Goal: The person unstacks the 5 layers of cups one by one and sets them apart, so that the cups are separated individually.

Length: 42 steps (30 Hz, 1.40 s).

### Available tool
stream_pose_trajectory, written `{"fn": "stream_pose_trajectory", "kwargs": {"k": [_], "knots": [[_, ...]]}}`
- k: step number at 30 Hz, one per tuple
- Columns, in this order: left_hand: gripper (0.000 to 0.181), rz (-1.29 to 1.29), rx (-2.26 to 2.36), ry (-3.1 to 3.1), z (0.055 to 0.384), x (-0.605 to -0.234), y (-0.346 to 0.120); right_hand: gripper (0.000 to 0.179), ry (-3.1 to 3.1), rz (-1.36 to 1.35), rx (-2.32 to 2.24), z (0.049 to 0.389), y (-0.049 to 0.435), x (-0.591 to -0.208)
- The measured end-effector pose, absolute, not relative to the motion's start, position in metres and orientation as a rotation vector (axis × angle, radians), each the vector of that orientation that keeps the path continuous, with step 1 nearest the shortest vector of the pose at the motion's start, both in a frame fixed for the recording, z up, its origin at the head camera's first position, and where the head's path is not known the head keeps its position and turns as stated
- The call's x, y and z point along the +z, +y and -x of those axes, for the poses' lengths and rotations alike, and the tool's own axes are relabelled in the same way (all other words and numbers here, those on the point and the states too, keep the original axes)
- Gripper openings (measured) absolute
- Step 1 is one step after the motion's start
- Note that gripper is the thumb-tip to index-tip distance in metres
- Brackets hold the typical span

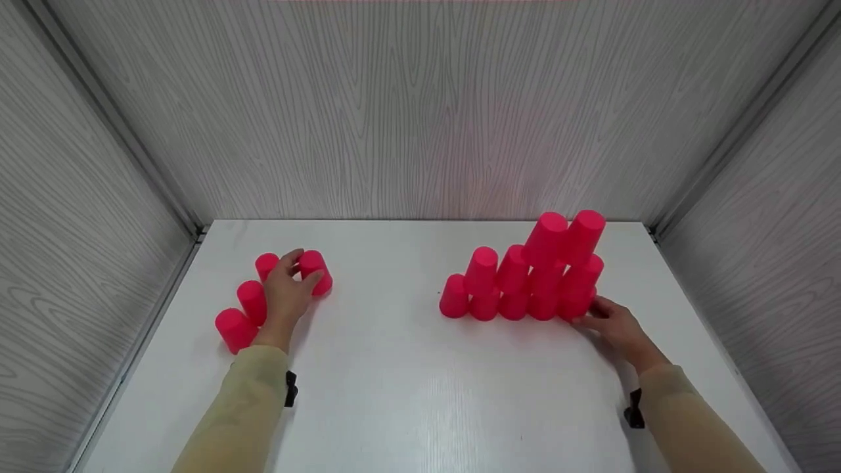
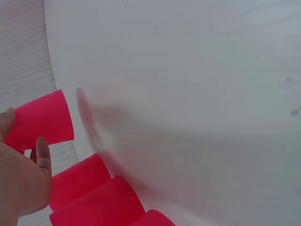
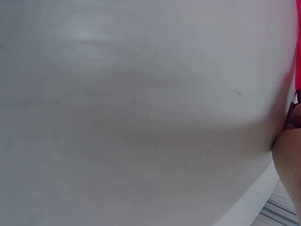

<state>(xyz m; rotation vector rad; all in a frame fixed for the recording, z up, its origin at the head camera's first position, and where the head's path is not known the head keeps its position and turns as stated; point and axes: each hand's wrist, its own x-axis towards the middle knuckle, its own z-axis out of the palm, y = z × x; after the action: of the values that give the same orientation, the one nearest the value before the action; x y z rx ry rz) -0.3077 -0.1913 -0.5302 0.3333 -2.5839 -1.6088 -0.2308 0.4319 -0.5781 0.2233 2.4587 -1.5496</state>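
My left hand (image 1: 287, 295) pinches an upside-down red cup (image 1: 315, 272) between thumb and fingers. In the left wrist view that held cup (image 2: 44, 120) hangs above the white table, its shadow apart from its rim. Three more red cups (image 1: 252, 302) stand upside down in a slanting row just left of this hand. On the right, my right hand (image 1: 614, 328) is low at the end of a stepped stack of red cups (image 1: 514, 276), its thumb and fingers around the lower right cup (image 1: 575, 305). Only part of this hand (image 3: 289, 141) shows in the right wrist view.
The stack has a bottom row of several cups, a second row of several, and two cups (image 1: 585, 236) on top at its right. Grey wood-grain panels (image 1: 394, 112) enclose the white table (image 1: 387, 368) at the back and both sides.
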Motion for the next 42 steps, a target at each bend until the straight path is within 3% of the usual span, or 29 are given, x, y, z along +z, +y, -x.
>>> {"fn": "stream_pose_trajectory", "kwargs": {"k": [42], "knots": [[0.087, -0.423, -1.577, -2.609, 0.315, -0.541, -0.202, 0.087, 2.467, -0.277, -1.514, 0.231, 0.433, -0.577]]}}
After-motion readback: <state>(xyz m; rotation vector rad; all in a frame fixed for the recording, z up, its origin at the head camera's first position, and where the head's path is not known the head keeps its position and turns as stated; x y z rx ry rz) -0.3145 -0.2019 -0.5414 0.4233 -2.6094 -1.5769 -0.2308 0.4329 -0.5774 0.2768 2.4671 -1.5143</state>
